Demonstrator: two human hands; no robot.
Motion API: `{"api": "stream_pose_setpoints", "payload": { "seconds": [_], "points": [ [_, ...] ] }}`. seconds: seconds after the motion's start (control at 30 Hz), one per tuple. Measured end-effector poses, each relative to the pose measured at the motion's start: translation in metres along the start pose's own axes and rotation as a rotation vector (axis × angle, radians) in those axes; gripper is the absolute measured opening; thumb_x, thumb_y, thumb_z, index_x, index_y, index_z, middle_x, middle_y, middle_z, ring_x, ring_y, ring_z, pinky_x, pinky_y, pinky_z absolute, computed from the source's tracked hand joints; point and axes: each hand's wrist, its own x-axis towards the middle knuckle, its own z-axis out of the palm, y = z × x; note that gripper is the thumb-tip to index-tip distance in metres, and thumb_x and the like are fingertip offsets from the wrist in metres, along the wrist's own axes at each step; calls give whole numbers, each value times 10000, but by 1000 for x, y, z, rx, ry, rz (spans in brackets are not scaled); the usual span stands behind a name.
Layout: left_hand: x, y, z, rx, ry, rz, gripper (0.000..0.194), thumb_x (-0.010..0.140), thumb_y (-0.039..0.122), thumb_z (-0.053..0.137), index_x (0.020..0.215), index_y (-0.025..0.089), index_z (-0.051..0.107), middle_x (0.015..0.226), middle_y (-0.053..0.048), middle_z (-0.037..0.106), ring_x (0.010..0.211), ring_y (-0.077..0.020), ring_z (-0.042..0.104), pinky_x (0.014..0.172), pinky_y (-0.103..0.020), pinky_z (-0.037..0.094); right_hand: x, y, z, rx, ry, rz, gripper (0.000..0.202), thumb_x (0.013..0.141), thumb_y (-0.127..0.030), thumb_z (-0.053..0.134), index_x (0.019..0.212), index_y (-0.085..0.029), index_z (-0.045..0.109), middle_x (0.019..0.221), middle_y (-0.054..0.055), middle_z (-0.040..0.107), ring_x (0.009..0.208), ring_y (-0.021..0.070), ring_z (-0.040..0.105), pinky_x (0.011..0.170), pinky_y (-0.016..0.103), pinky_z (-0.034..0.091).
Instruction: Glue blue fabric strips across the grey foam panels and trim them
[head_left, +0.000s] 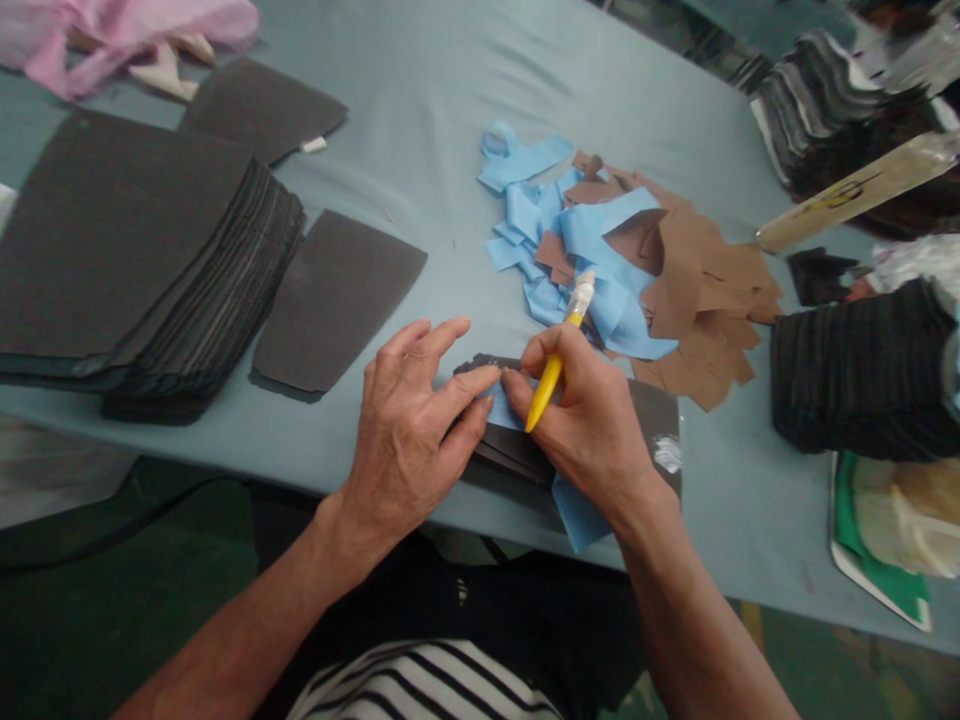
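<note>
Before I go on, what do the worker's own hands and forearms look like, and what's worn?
The left hand and right hand are ungloved, the visible forearms sleeveless. A thin band, possibly a ring, shows on a left finger, too blurred to confirm. The striped top is white and black.

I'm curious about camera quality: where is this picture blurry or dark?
Head view: the upper-right stack looks smeared; the left hand, right hand and yellow tool look clearer; the tabletop is softly lit, the lower-left floor dark.
</note>
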Motion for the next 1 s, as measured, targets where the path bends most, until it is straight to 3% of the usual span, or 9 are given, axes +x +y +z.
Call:
{"api": "stream_pose_setpoints", "payload": {
  "seconds": [0.2,0.47,0.57,0.73,0.87,1.0],
  "points": [
    [4,5,-5,65,-64,-58,212,998,280,635,1113,337,804,1532,-37,654,1470,-376,518,1172,-619,440,0,0,-1,2,-4,13,154,852,-254,654,906,-266,509,724,-56,542,604,143,492,618,281,379],
    [4,1,-3,56,-73,-68,239,1009,309,612,1153,311,802,1511,-59,669,1459,-392,532,1187,-629,448,-1,0,-4,54,-45,4,149,873,-259,649,918,-261,508,738,-53,555,639,147,503,632,284,368],
    [4,-3,-3,45,-71,-49,249,1019,328,599,1153,290,806,1487,-79,682,1442,-401,546,1181,-629,462,-5,-4,-20,21,-76,6,139,887,-266,661,943,-258,534,766,-42,584,663,152,522,638,283,375],
    [5,-10,-2,2,-64,-10,237,1031,377,595,1166,316,781,1451,-68,693,1411,-370,580,1187,-615,475,-19,-5,-63,-92,-71,27,133,887,-276,685,919,-253,558,757,-46,595,633,140,489,616,280,347],
    [5,-14,-1,-17,-47,15,238,1041,373,591,1184,302,767,1440,-103,696,1409,-389,583,1174,-654,480,-32,14,-94,-83,-68,54,162,901,-338,703,904,-245,571,741,-55,577,614,125,458,605,272,353],
    [5,-16,-1,-22,-49,37,233,1040,376,602,1206,314,753,1446,-102,689,1389,-386,603,1187,-665,467,-41,40,-105,-73,-12,76,170,912,-356,689,902,-244,561,716,-62,553,601,123,438,602,275,348]
  ]
}}
